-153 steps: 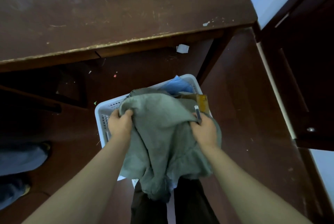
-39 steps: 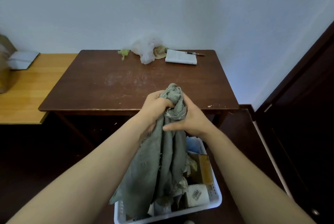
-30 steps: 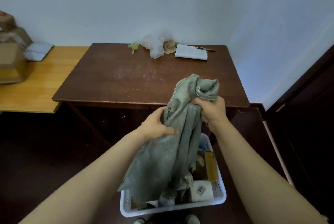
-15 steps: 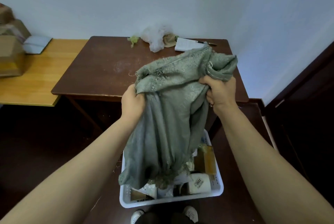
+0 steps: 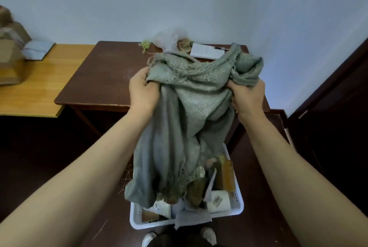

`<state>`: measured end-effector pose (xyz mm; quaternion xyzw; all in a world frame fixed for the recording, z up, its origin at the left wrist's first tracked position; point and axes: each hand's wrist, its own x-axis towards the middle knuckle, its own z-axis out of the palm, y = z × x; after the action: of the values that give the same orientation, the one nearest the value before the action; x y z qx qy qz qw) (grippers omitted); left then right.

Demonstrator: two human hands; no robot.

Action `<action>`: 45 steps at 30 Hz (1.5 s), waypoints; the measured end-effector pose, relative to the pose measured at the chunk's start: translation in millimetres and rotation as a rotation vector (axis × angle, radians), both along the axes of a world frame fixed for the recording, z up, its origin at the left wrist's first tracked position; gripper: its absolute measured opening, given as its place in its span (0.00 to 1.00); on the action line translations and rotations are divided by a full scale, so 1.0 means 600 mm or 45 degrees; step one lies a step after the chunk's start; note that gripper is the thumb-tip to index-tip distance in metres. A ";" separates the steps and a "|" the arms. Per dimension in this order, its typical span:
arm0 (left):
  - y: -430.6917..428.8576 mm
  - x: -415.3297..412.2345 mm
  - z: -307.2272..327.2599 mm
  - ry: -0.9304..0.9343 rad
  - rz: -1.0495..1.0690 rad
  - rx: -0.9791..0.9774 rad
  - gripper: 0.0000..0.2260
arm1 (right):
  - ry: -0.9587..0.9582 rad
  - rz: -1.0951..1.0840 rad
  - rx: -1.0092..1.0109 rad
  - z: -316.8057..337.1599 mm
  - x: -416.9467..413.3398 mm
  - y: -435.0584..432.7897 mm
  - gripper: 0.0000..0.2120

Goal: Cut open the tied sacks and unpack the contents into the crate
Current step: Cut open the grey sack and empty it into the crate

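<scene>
Head view: the sack point(image 5: 185, 117) hangs at frame centre and hides most of the crate point(image 5: 237, 209) below, leaving its near rim and right side in sight. The left hand point(image 5: 142, 91) and right hand point(image 5: 248, 97) each clench a bunch of the sack's upper edge, fingertips buried in cloth. Its frayed lower end reaches into the crate. I cannot tell whether anything is inside the sack. A white roll point(image 5: 218, 204), a brown box point(image 5: 228, 175) and grey paper point(image 5: 191, 217) lie in the crate, partly covered. The table point(image 5: 103, 75) edge runs just behind the hands. Dark floor stretches left of the crate.
</scene>
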<state>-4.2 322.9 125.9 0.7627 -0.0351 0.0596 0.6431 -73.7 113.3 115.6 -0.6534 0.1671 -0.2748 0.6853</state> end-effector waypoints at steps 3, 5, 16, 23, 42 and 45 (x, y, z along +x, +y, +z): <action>0.004 -0.005 -0.008 0.106 -0.027 0.129 0.11 | 0.371 0.161 -0.135 -0.016 -0.009 0.008 0.09; 0.005 -0.012 -0.005 0.048 -0.076 0.185 0.11 | 0.353 0.198 -0.098 -0.011 -0.011 0.014 0.09; -0.015 -0.017 0.030 0.223 -0.235 -0.116 0.08 | 0.281 0.743 -0.189 -0.022 -0.007 0.070 0.43; 0.025 -0.021 0.011 0.543 -0.767 -0.586 0.26 | 0.173 0.249 -0.002 -0.036 0.019 0.092 0.21; 0.126 -0.037 -0.080 0.821 -0.214 0.214 0.14 | 0.367 0.082 0.015 0.005 0.024 0.024 0.12; 0.126 -0.029 -0.051 0.683 -0.270 0.244 0.13 | 0.481 0.122 -0.110 0.001 0.013 0.025 0.12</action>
<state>-21.5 398.4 95.2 0.8005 0.0512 -0.2148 0.5572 -65.9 128.6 116.4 -0.7292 0.2493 -0.1213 0.6256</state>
